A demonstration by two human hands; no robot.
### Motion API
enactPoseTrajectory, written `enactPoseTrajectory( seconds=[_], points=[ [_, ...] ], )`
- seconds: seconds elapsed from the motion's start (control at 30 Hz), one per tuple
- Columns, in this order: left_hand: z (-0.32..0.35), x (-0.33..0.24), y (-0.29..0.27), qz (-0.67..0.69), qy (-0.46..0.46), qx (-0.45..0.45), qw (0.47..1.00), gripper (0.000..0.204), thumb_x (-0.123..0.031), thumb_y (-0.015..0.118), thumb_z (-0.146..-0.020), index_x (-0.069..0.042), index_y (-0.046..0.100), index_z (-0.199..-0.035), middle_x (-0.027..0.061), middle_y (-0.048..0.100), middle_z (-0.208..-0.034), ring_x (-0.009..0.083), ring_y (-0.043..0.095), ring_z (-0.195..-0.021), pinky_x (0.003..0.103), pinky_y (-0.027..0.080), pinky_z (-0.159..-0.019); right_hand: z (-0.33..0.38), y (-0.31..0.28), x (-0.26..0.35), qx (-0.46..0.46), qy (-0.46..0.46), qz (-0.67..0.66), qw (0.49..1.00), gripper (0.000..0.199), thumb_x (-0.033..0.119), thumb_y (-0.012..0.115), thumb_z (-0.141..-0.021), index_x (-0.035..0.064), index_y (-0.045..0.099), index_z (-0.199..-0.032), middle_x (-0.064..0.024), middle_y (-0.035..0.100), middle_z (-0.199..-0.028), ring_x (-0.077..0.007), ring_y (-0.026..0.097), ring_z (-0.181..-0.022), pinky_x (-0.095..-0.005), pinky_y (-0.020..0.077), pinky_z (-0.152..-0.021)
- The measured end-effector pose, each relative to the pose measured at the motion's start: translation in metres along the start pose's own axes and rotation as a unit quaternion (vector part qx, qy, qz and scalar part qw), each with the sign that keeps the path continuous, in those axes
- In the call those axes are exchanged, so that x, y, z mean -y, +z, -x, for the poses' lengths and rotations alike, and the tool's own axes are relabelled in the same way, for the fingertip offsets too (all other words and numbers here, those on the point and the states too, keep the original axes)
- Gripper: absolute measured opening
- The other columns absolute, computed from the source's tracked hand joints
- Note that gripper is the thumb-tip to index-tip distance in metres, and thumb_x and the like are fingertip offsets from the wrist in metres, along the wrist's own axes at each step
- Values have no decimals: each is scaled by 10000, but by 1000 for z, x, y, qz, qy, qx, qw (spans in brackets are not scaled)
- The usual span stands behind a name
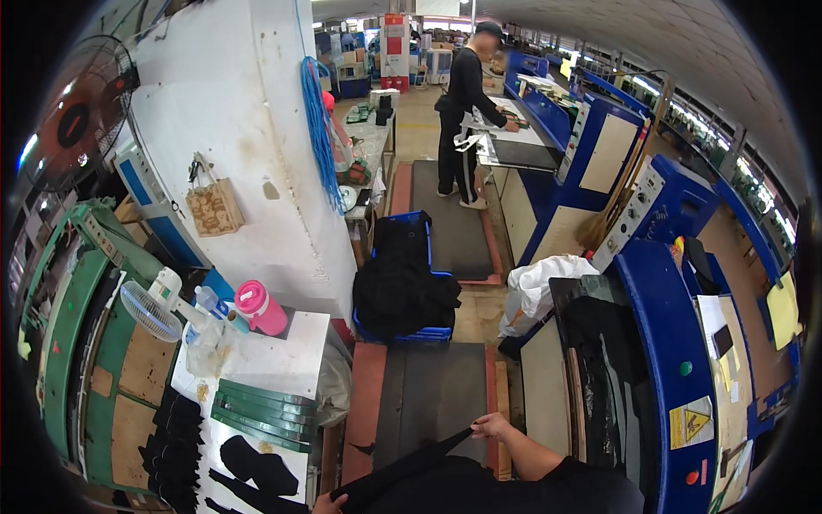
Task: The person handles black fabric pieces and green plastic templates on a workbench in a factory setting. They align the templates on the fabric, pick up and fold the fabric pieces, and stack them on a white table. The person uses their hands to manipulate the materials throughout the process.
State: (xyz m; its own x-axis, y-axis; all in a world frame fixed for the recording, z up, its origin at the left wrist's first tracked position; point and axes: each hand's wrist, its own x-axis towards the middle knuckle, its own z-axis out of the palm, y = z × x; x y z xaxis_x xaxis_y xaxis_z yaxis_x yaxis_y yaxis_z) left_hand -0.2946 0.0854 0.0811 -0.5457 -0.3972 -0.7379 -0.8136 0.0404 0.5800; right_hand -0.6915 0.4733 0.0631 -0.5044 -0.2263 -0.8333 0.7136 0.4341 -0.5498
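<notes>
A piece of black cloth point(407, 468) stretches between my two hands, low in front of my body. My right hand point(491, 426) pinches its upper right corner between thumb and fingers. At the lower edge of the picture, my left hand point(329, 505) grips the other end; only part of that hand shows. Left of it, cut black cloth pieces point(259, 465) and a stack of black pieces point(174, 441) lie on a white table point(296, 349). Several green strips point(264, 415) are laid side by side there. The cloth's lower part merges with my black clothing.
Ahead stands a blue bin point(413, 334) heaped with black fabric point(402, 291). A pink jug point(259, 307) and a small fan point(152, 306) are on the table. To the right are a white sack point(548, 287) and a blue machine point(655, 343). Another person point(467, 94) works farther off.
</notes>
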Motion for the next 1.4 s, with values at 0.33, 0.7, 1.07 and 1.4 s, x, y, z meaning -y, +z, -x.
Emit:
enactPoseTrajectory(
  seconds=[0.33,0.7,1.07,1.4],
  points=[
    [44,3,28,21,128,-146,981,391,-295,698,-941,-38,676,-1235,129,737,-946,218,679,-814,360,543,-764,-42,21,60,119,-112,96,982,183,114,699,-932,16,715,-1085,-63,715,-872,-176,709,-764,-281,550,-641],
    [88,-8,105,218,-5,-247,944,286,-264,757,-906,-18,753,-1053,62,749,-862,126,634,-733,321,512,-716,-91,80,152,183,-154,234,942,166,81,738,-916,4,715,-1062,-31,701,-813,-134,691,-688,-238,498,-550],
    [142,19,141,291,-101,-380,872,338,-259,750,-901,2,731,-1114,139,764,-957,191,714,-842,343,536,-781,-114,250,172,293,-320,385,815,121,66,738,-885,-15,760,-972,-18,669,-745,-83,594,-645,-239,454,-565],
    [119,148,122,587,-104,-370,712,312,-280,726,-946,-11,687,-1100,29,713,-976,128,676,-831,313,575,-728,14,523,175,290,-572,506,577,175,155,765,-845,53,767,-988,-154,733,-829,-244,709,-737,-334,522,-701]
  ],
)
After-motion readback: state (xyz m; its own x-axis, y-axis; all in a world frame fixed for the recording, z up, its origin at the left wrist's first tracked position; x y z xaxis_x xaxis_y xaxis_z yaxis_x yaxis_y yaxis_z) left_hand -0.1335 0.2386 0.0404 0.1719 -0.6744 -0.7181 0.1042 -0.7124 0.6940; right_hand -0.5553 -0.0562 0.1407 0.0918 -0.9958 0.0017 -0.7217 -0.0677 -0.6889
